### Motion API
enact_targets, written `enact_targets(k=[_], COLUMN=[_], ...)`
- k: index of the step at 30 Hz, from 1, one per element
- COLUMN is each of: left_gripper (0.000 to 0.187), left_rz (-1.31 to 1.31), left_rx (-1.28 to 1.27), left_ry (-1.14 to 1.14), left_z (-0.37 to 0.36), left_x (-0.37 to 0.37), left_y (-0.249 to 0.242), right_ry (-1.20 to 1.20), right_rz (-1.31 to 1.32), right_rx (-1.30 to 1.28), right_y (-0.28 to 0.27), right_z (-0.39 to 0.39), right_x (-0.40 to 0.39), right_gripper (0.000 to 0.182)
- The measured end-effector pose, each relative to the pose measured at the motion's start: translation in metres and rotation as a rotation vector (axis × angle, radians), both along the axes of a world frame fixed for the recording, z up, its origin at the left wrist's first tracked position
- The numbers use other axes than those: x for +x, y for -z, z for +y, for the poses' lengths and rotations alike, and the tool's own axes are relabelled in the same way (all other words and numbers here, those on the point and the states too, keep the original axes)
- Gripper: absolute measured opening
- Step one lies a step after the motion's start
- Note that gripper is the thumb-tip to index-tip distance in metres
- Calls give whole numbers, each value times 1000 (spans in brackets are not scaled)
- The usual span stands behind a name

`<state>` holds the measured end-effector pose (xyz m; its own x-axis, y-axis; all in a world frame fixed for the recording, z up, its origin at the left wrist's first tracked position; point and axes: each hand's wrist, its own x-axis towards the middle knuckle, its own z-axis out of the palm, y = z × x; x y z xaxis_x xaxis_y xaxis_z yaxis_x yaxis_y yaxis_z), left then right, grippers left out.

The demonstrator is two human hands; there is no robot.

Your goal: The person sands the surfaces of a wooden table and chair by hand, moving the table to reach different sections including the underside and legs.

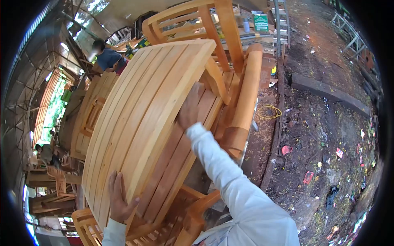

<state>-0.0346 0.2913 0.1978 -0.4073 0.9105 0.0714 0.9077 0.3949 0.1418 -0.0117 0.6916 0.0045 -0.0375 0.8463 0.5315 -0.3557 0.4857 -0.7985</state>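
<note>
A slatted wooden panel with a curved edge [135,110] stands tilted above a lower slatted surface [172,176]. My left hand [120,199] rests on the panel's near end, its fingers spread flat on the slats and the thumb apart. Between the panel and the lower slats is my right hand [189,108], reaching in by the panel's right edge. It is blurred, and its fingertips and anything they hold cannot be made out.
Wooden chairs stand beyond [232,37] and below [197,213] the panel. A person in a blue shirt [108,59] is at the back left, another person [47,156] farther left. A yellow cord coil [269,111] lies on littered ground at right.
</note>
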Motion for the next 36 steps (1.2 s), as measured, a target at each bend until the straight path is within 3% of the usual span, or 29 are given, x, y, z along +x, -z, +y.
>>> enact_targets(k=[2,5,6,9,11,13,15,18,20,22,24,26,28,31,33,35,36], left_gripper=[102,101,100,99,99,99,99,94,95,95,94,90,88,89,91,91,91], left_rz=[-14,-32,-38,-36,-1,9,4,61,58,55,44,40,51,81,77,70,67], left_rx=[10,31,42,49,48,46,66,46,65,85,98,104,105,113,133,136,140], left_ry=[0,8,15,19,37,45,50,46,51,56,62,65,55,52,52,42,45], left_z=[0,-2,-3,-5,-4,-9,-10,-10,-11,-12,-15,-14,-15,-12,-13,-17,-16], left_x=[1,-3,-3,-4,-7,-9,-11,-10,-9,-9,-10,-9,-8,-9,-12,-13,-13], left_y=[0,3,5,6,8,9,10,9,9,9,10,11,12,10,13,14,15], right_ry=[-390,-433,-252,-259,-257,-6,57,120,-553,-422,-99,-335,-46,106,21,-200,-161], right_rz=[403,122,-151,-406,-492,-844,-166,-166,310,151,-197,-973,50,-44,-788,-271,-327], right_rx=[-292,-27,290,439,160,283,151,203,-170,44,519,145,-78,201,475,507,566], right_y=[3,15,13,35,0,-12,4,-6,27,18,30,-13,4,-10,-25,23,30], right_z=[-95,-268,-288,-264,-198,-138,-90,-125,-233,-288,-294,-225,-160,-163,-244,-316,-310], right_x=[-29,2,27,18,25,35,27,20,-33,-19,20,16,6,12,32,35,35], right_gripper=[58,69,72,72,65,62,63,55,55,59,62,61,62,59,58,59,61])
